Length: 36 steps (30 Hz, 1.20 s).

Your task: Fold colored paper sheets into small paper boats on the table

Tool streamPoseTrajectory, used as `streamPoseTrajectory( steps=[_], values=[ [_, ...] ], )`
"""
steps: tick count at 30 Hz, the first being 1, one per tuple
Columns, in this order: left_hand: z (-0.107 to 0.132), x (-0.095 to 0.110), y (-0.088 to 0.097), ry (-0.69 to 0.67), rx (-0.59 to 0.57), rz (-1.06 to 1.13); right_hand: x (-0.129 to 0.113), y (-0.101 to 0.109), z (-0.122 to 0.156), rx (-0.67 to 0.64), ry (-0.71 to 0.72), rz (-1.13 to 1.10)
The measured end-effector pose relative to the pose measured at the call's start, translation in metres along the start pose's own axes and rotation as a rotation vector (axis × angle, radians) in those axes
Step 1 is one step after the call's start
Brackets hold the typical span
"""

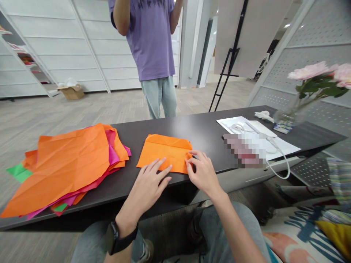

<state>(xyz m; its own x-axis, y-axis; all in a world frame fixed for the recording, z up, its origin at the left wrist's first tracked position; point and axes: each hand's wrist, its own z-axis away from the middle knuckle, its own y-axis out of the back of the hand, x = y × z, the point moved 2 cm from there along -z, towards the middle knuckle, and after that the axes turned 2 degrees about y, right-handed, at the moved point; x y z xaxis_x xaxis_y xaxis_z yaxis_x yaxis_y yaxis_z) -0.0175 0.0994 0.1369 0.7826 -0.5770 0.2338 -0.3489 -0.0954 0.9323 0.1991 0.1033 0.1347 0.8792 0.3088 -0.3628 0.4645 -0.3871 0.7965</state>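
Note:
A folded orange paper (164, 151) lies on the dark table (197, 131) in front of me. My left hand (149, 186) lies flat with fingers stretched out, their tips resting on the paper's near edge. My right hand (201, 171) has its fingertips pressed together on the paper's right near corner, pinching or creasing it.
A stack of orange, pink and green sheets (68, 164) lies at the left of the table. At the right are white papers with a cable (260, 135) and a vase of pink flowers (315, 84). A person in a purple shirt (153, 44) stands behind the table. An easel (227, 65) stands beyond.

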Motion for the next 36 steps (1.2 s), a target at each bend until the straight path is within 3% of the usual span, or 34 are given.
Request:
streamPoseTrajectory(
  steps=[3, 7, 16, 21, 25, 30, 36],
  values=[
    [0.0, 0.004, -0.005, 0.002, -0.073, 0.025, -0.011, 0.002, -0.001, -0.036, 0.089, -0.035],
    [0.003, 0.001, -0.005, 0.021, -0.137, 0.051, -0.026, -0.008, 0.001, -0.246, 0.258, -0.102],
    [0.016, 0.001, 0.005, 0.038, -0.194, 0.055, -0.017, -0.013, -0.004, -0.366, 0.005, 0.099],
    [0.0, 0.008, 0.009, 0.1, -0.07, -0.061, -0.021, -0.008, -0.005, -0.401, 0.006, 0.115],
    [-0.008, 0.012, 0.001, 0.073, 0.05, -0.081, -0.034, -0.008, -0.006, -0.374, 0.039, 0.134],
    [-0.005, 0.01, -0.012, 0.112, -0.015, -0.145, -0.05, -0.021, -0.001, -0.374, 0.14, 0.055],
    [-0.004, 0.007, -0.013, 0.218, 0.012, -0.216, -0.037, -0.02, 0.003, -0.386, -0.01, 0.13]
  ],
)
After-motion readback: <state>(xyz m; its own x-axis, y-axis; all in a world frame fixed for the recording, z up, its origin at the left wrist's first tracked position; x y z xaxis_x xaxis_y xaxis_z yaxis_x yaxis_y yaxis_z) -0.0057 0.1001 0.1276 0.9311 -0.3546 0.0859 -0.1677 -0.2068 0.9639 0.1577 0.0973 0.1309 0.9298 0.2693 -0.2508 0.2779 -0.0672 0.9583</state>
